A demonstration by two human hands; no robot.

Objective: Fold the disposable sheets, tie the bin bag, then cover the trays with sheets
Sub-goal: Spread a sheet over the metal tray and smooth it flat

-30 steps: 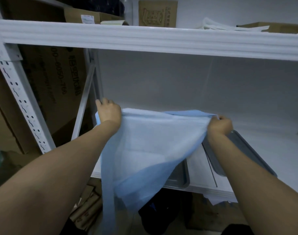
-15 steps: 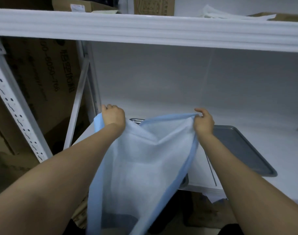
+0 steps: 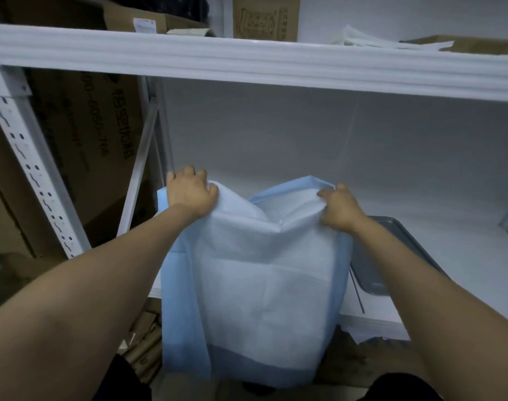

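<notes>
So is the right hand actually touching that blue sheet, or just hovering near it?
Touching. The head view shows the right hand pinching the top edge of the blue sheet, the fabric bunched between its fingers, with the left hand gripping the other corner.

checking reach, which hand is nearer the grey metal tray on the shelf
Right. The right hand grips the blue disposable sheet just left of the grey metal tray; the left hand holds the sheet's far corner.

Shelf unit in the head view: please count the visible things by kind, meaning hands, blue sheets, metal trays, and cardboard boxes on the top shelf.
Hands: 2 (left hand, right hand)
Blue sheet: 1
Metal tray: 1
Cardboard boxes on the top shelf: 3 ()
Total: 7
</notes>
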